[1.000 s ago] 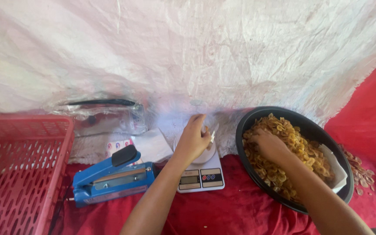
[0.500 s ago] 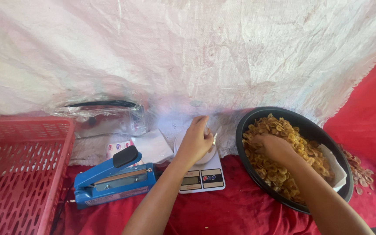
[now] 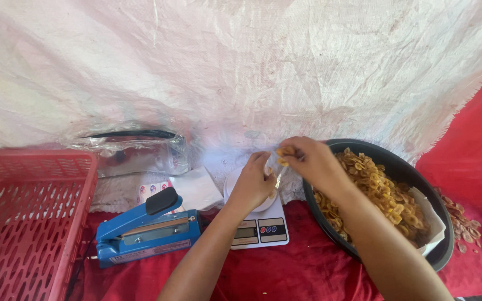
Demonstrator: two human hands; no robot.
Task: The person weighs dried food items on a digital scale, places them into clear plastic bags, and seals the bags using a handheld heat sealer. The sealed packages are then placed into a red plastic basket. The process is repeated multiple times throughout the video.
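Observation:
My left hand (image 3: 254, 181) holds a small clear plastic bag (image 3: 275, 177) upright on top of a white digital kitchen scale (image 3: 259, 227). Above the bag's mouth, my right hand (image 3: 306, 160) is closed on a handful of yellow banana chips (image 3: 283, 157). A wide black bowl (image 3: 440, 252) full of the same chips (image 3: 383, 192) sits just right of the scale, under my right forearm.
A blue impulse heat sealer (image 3: 146, 231) lies left of the scale on the red cloth (image 3: 302, 270). A red plastic basket (image 3: 26, 217) stands at far left. Clear bags (image 3: 135, 150) and white paper (image 3: 196, 188) lie behind. Loose chips (image 3: 461, 220) lie right of the bowl. A white sheet (image 3: 241, 67) covers the back.
My right hand has left the bowl with chips and moved left to the bag's mouth. My left hand has stayed on the bag at the scale.

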